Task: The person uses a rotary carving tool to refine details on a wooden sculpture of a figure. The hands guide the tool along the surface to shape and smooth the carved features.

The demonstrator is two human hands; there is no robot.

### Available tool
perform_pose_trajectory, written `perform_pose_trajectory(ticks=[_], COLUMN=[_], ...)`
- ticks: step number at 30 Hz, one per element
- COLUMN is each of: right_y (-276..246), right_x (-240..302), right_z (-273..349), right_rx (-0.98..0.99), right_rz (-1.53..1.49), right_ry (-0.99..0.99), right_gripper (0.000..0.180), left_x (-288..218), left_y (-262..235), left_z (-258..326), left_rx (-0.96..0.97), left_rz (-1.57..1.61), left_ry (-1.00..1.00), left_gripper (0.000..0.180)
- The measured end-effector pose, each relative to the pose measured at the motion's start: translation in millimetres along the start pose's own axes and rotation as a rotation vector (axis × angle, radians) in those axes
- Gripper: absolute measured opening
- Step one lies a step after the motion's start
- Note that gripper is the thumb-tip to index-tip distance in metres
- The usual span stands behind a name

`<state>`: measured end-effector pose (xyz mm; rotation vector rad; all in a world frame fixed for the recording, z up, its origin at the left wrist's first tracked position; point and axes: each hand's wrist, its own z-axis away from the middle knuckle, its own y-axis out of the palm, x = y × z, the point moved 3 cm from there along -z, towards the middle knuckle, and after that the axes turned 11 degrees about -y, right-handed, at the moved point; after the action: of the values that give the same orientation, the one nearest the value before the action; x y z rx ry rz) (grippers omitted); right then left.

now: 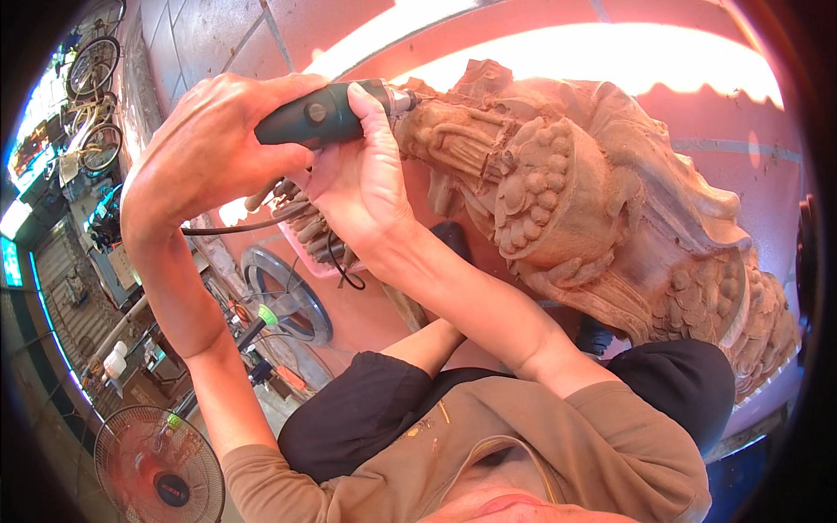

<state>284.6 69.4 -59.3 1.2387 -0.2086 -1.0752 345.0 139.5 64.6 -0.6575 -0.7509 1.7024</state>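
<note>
A dark green rotary carving tool lies across both hands, its metal nose against the left end of a large brown carved figure. From behind and above, my left hand wraps the tool's rear body. My right hand cups the front part from below, thumb laid over the top near the collar. The carving lies on its side, with clusters of round fruit-like shapes, a curved rim and flowing folds. The bit's tip is too small to make out against the carved surface.
A black cord trails near my wrists. Below my hands sits a pink tray with several brown handles. A grey ring-shaped wheel and a fan stand at left; bicycles are farther off. Reddish tiles surround the carving.
</note>
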Motion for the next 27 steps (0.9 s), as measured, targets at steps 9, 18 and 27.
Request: perform_pose_trajectory(ticks=[9, 18, 27], right_y=[5.7, 2.8, 4.8], right_x=[7.5, -3.5, 6.6], right_z=[9.8, 1.4, 10.4], right_rx=[-0.096, -0.055, -0.073], right_rz=[0.003, 0.049, -0.005], right_ry=[-0.051, -0.015, -0.039], right_gripper=[0.039, 0.039, 0.038], left_x=[-0.5, 3.0, -5.6], left_y=[5.0, 2.3, 3.2], left_z=[-1.2, 4.2, 2.6], left_rx=[-0.005, -0.018, -0.015], left_rz=[0.036, -0.03, -0.027], left_ry=[0.06, -0.042, 0.037], left_gripper=[0.048, 0.052, 0.051])
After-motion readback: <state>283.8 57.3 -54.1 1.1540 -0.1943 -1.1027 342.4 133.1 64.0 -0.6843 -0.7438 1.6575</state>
